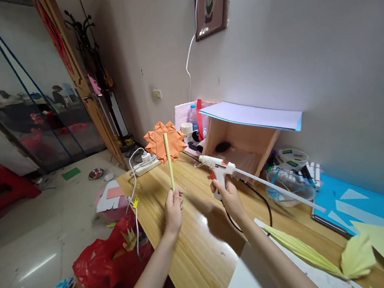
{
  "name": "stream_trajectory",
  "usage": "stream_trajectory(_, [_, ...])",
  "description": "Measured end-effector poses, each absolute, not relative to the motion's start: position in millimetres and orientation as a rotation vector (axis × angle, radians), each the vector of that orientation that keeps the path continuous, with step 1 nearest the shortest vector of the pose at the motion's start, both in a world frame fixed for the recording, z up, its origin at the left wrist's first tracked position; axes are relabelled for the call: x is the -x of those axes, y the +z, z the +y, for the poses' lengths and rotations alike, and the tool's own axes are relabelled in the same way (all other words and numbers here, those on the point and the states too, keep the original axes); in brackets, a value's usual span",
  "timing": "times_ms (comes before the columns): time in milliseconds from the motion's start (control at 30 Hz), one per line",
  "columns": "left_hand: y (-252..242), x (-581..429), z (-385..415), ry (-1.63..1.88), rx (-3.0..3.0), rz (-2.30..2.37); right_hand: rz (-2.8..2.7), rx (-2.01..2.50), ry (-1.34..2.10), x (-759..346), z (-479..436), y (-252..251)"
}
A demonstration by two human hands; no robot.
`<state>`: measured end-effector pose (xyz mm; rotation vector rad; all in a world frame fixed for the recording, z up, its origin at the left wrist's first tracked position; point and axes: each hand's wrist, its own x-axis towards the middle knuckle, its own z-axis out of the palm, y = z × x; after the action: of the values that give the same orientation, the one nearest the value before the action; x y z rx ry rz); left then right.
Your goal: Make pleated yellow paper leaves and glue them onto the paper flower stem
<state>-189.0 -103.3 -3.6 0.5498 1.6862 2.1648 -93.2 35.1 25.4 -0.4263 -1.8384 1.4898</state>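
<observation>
My left hand (174, 211) is closed around the lower end of a thin yellow-green paper stem, holding it upright above the table. At the top of that stem (169, 161) sits an orange folded-paper flower (157, 143), its back turned towards me. To the right, my right hand (229, 198) grips the handle of a white hot glue gun (217, 166). The gun's nozzle points left towards the flower but stays apart from it. A long translucent glue stick (277, 188) sticks out of the gun's rear. A black cord hangs below the handle.
Under my hands is a wooden table (197, 246). Behind the gun stands a wooden box (244, 142) topped with pale purple sheets (254, 114). A clear tub (288, 186), blue sheets (370, 197) and yellow paper leaves (303, 252) lie right. A power strip (147, 165) sits far left.
</observation>
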Motion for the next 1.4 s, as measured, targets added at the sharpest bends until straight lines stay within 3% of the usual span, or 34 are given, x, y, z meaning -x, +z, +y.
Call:
stream_trajectory(300, [0,177,-105,2.184,-0.590,1.667,-2.099,0.260,1.430,71,4,61])
stream_trajectory(1400, [1,174,-107,2.130,-0.666,1.678,-2.200,0.314,1.312,70,6,60])
